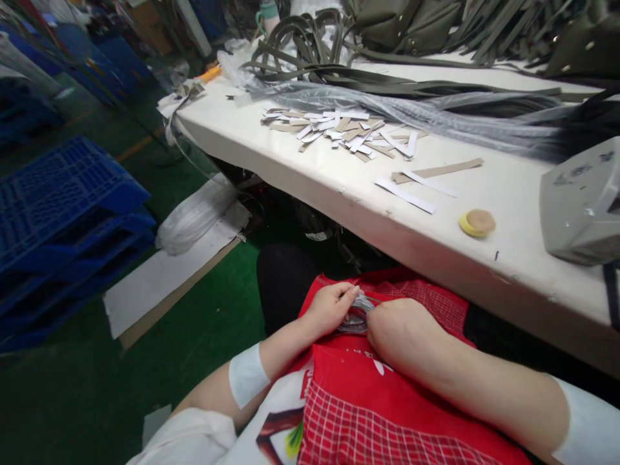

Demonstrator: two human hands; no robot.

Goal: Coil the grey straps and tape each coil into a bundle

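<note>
A small coiled bundle of thin grey strands [356, 316], like cord or wire, lies over the red apron [349, 355] in my lap. My left hand [332, 307] pinches the bundle from its left side, thumb and fingers together. On the bundle's right, my right hand [400, 326] is closed in a fist, and a thin dark strand runs from the bundle's top toward it. The fingertips of my right hand are hidden behind the back of the hand.
The white table [300, 161] edge is just beyond my lap. On it are paper strips [339, 132], a yellow tape roll [477, 223], dark straps [310, 55] and a grey-white machine part [581, 206]. Blue pallets [72, 213] and a cardboard piece [169, 278] occupy the left floor.
</note>
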